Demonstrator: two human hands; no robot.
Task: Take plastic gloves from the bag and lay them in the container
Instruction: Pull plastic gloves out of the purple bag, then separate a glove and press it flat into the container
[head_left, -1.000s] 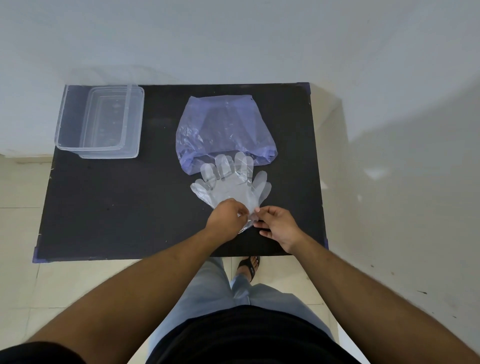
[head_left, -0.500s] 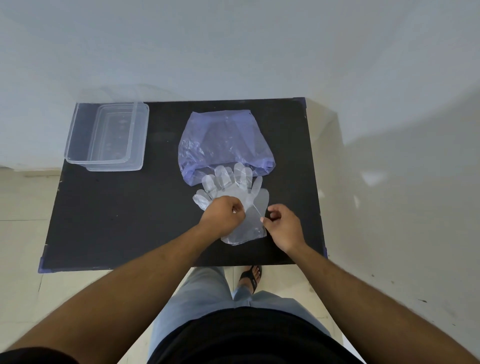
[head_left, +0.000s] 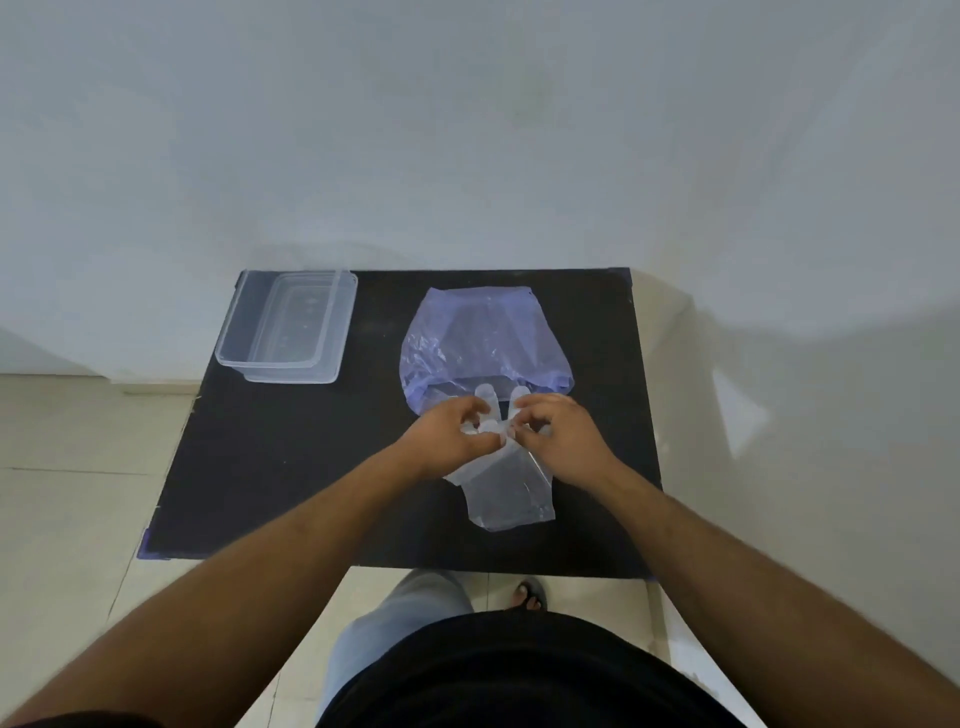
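Observation:
A crumpled violet plastic bag (head_left: 485, 338) lies on the black table (head_left: 291, 467), its mouth facing me. Clear plastic gloves (head_left: 506, 493) lie flat just in front of the bag, cuffs toward me, finger ends partly under my hands. My left hand (head_left: 452, 434) and my right hand (head_left: 561, 436) both pinch the gloves at their finger ends, thumbs and fingertips almost touching each other. The clear rectangular container (head_left: 288, 327) stands at the table's far left corner, well away from both hands.
A white wall rises right behind the table. Tiled floor shows to the left and in front. My legs and a sandalled foot (head_left: 530, 595) are below the table's near edge.
Both hands have moved from the gloves' cuff end up to the finger ends near the bag's mouth. The camera has tilted, so the table sits lower in view.

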